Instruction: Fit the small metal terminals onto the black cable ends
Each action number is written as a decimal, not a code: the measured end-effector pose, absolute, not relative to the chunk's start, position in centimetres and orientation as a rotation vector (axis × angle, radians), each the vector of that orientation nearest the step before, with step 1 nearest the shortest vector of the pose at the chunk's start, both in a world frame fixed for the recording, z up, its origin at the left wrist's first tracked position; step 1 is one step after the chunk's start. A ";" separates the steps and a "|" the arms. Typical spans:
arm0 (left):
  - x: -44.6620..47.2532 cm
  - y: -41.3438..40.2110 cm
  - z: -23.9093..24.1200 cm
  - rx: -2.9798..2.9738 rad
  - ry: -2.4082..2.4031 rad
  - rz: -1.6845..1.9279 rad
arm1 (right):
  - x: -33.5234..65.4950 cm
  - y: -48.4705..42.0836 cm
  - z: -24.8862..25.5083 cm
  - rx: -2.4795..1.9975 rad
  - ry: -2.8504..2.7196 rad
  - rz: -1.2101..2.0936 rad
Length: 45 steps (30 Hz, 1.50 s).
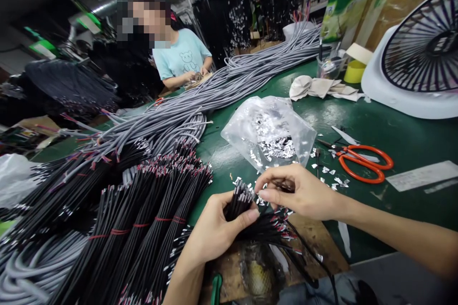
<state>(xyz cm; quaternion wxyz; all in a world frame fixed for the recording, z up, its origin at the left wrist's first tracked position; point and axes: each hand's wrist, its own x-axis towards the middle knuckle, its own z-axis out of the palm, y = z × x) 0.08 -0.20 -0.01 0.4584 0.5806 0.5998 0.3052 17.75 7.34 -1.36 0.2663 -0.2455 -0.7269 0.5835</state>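
My left hand [214, 228] is wrapped round a small bundle of black wires [239, 200], their metal-tipped ends pointing up. My right hand [298, 190] hovers just right of those tips with fingers curled in a pinch; what it holds is hidden. More black wires with red ends [277, 231] lie under both hands. A clear plastic bag of small shiny metal pieces [270, 131] sits on the green table [393, 133] just beyond my hands, with loose pieces [334, 176] scattered beside it.
Bound bundles of black wires [143, 228] and long grey cables [200, 100] fill the left. Orange scissors [363, 162], a white fan [418, 52], a cloth [318, 88], a yellow cup [354, 71] stand right. Another person in a light blue shirt [181, 57] works across the table.
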 end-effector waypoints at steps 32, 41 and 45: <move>-0.1 -1.1 -1.2 1.454 1.356 0.826 | 17.4 6.8 -1.9 -0.632 -1.862 1.734; 0.0 -0.9 -0.9 1.459 1.354 0.786 | 17.3 6.7 -1.9 -0.592 -1.841 1.786; 0.0 -0.9 -0.8 1.475 1.379 0.772 | 17.4 6.8 -1.7 -0.604 -1.875 1.719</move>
